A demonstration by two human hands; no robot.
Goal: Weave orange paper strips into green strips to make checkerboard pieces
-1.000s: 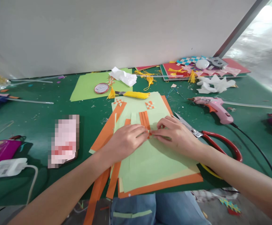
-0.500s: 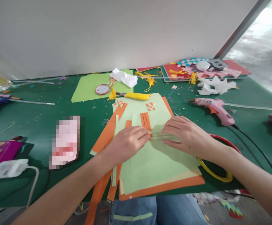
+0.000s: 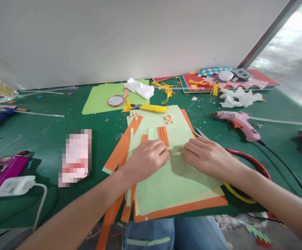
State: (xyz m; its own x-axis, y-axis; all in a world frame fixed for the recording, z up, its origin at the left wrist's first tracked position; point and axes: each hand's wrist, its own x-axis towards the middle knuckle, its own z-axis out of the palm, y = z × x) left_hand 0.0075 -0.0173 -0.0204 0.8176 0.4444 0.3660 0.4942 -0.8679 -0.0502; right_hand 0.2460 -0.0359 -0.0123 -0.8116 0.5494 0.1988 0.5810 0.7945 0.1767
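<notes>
Low over a stack of pale green paper [image 3: 171, 187], my left hand [image 3: 151, 155] presses its fingers together at the left ends of narrow pale green paper strips [image 3: 175, 151]. A bit of orange shows at those fingertips. Facing it, my right hand [image 3: 205, 154] pinches the right part of the same strips, its fingers bunched. Only a short length of strip shows between the hands. Just beyond lie short orange paper strips [image 3: 163, 136] side by side. Two small orange-and-white woven paper pieces, one of them a woven square [image 3: 169, 119], rest higher on the stack.
A yellow utility knife [image 3: 153, 108] lies at the stack's top edge. Scissors [image 3: 264, 170] with red and yellow handles sit under my right forearm. A pink glue gun [image 3: 241, 123] is at right, with long orange strips [image 3: 123, 146], a blurred-out phone [image 3: 75, 158] and a magenta device [image 3: 8, 172] at left.
My right hand has shifted left along the pale green strips, and its looser fingers have closed on them. My left hand stays at their left ends. The view has moved slightly.
</notes>
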